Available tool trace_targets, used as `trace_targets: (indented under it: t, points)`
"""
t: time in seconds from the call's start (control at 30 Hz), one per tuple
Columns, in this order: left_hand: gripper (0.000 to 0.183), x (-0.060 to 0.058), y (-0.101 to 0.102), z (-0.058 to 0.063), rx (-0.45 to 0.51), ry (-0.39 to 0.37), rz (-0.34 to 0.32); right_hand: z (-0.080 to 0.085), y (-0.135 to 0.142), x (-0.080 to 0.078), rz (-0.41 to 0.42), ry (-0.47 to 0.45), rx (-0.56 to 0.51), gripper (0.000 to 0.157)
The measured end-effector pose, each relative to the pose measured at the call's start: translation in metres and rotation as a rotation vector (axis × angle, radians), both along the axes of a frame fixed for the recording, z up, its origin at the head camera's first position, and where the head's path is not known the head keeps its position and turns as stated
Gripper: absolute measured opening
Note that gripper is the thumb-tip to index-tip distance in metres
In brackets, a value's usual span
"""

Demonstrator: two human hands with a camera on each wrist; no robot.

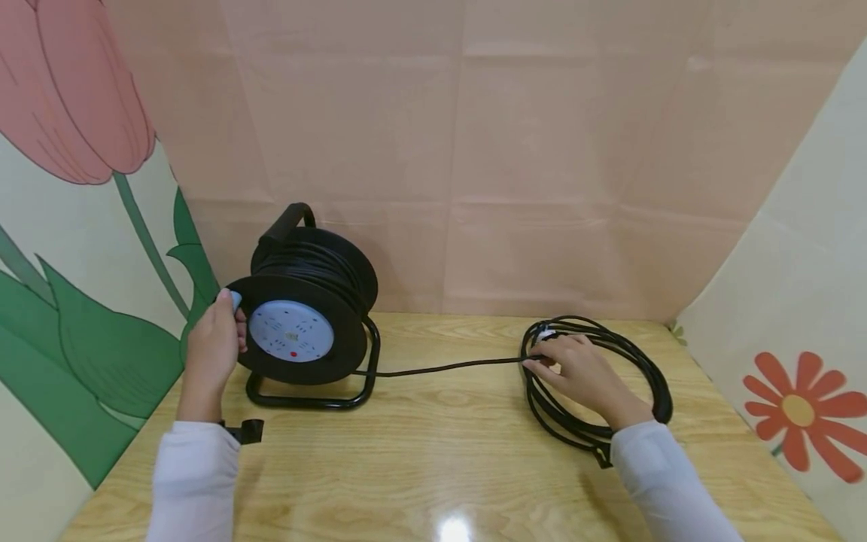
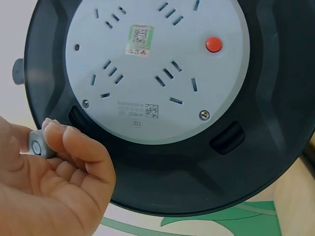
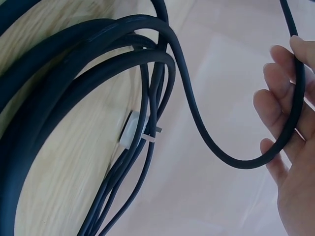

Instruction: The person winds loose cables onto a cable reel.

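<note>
A black cable reel with a light blue socket panel stands on its tube frame at the left of the table. My left hand grips the small grey-blue crank knob at the edge of the reel's face. From the reel, a black cable runs to the right across the table. My right hand pinches this cable between thumb and fingers, and a loop of it hangs by the palm in the right wrist view. Under and beside that hand lies a loose coil of cable, with a white plug among its strands.
The wooden table meets a pink backdrop just behind the reel and coil. Printed flower panels close off both sides. The reel's black carrying handle rises at the top, and its frame rests on the table.
</note>
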State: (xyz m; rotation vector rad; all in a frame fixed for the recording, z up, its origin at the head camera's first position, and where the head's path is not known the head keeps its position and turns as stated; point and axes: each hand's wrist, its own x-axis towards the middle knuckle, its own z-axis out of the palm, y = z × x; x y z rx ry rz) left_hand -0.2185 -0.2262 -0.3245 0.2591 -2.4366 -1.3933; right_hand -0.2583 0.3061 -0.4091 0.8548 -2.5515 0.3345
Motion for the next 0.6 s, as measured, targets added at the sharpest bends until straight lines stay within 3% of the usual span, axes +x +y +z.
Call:
trace_targets:
  t: [0.1,0.3,0.6]
  points:
    - [0.068,0.000,0.001,0.002,-0.064,0.017,-0.004,0.001,-0.002,-0.002,0.015,0.014,-0.010,0.009]
    - [0.066,0.001,0.004,0.006,-0.127,0.032,-0.001,-0.003,-0.005,-0.008,0.063,0.144,-0.087,0.020]
    - [0.060,0.002,0.010,0.010,-0.263,0.099,-0.006,0.001,-0.012,-0.007,0.008,0.092,-0.020,0.017]
